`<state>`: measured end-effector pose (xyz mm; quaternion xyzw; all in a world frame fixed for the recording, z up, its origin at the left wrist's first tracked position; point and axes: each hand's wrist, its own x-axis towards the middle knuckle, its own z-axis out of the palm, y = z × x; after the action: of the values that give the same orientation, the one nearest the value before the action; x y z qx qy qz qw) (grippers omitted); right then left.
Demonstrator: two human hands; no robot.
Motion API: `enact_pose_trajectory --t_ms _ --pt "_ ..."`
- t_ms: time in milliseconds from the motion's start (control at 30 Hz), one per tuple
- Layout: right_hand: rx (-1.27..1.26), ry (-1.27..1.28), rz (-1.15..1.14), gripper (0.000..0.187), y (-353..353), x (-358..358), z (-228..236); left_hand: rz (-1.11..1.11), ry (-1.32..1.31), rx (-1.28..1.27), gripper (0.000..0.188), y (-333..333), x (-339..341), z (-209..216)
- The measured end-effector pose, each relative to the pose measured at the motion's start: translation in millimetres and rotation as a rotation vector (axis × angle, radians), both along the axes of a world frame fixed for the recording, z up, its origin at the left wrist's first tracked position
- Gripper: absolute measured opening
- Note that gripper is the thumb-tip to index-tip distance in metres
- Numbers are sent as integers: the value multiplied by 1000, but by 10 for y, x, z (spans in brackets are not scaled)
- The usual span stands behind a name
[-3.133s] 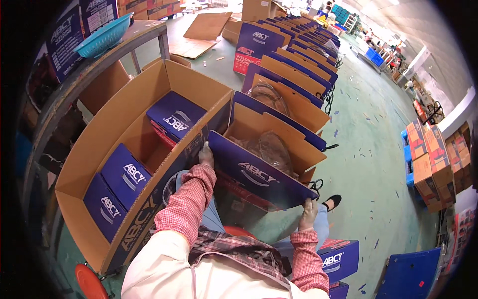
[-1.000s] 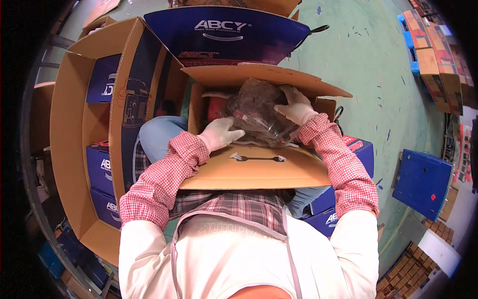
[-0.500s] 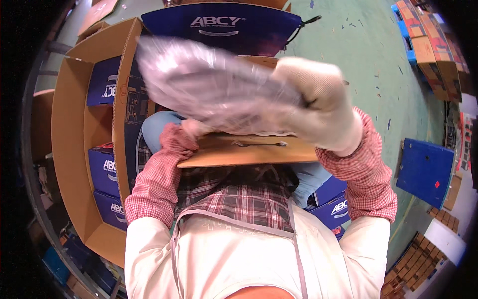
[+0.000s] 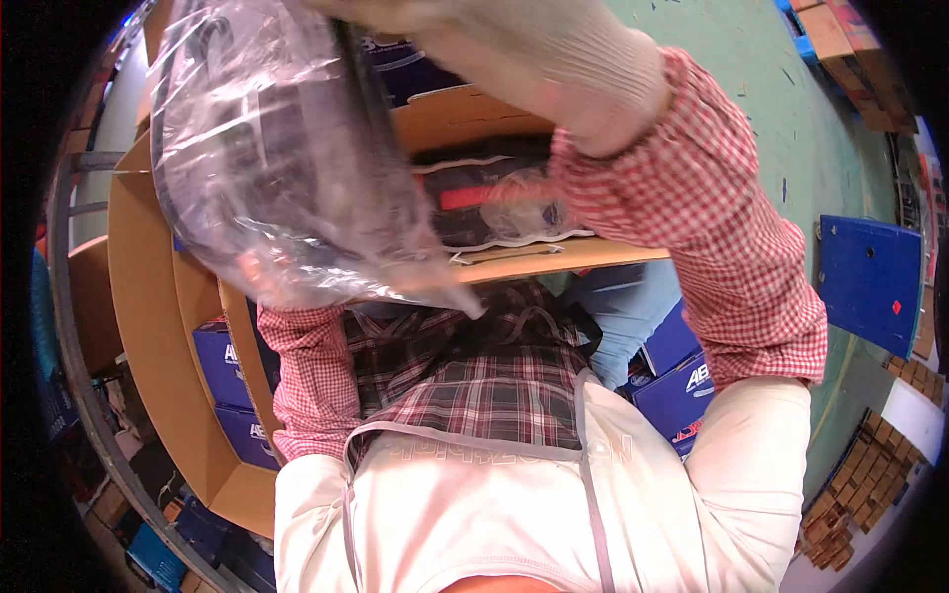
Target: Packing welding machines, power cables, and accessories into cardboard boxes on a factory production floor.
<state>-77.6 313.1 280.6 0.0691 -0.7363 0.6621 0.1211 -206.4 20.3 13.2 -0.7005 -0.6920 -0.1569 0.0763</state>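
Observation:
A large clear plastic bag [image 4: 287,148] with a dark item inside is held up, tilted, at the upper left. My right hand [image 4: 524,59], in a pale knitted glove, is closed on the bag's upper end; its fingertips are blurred and partly cut off by the frame's top edge. My left hand [image 4: 262,277] is closed at the bag's lower edge, seen smeared through the film. Below the right forearm stands an open cardboard box [image 4: 544,259], its near flap towards me. Inside it lies a dark package with a red band [image 4: 474,198], under clear wrapping.
To the left is a tall open carton [image 4: 148,296] with several blue boxes [image 4: 219,361] in it. More blue boxes [image 4: 677,395] stand by my right leg. A blue panel [image 4: 870,282] is at the far right, and cardboard stacks [image 4: 860,484] stand on the green floor.
The bag has swung up and left from above the box and now hangs steeply. My right hand has risen, and my left has moved left. The box's contents now show.

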Motion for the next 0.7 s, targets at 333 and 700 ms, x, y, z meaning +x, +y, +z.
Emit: enact_pose_trajectory --t_ms 333,700 --pt "667 -853 256 29 353 569 -909 177 447 367 52 -722 9 56" --pt "837 -870 648 33 -505 -199 -2770 867 3373 -677 69 -984 284 -135"
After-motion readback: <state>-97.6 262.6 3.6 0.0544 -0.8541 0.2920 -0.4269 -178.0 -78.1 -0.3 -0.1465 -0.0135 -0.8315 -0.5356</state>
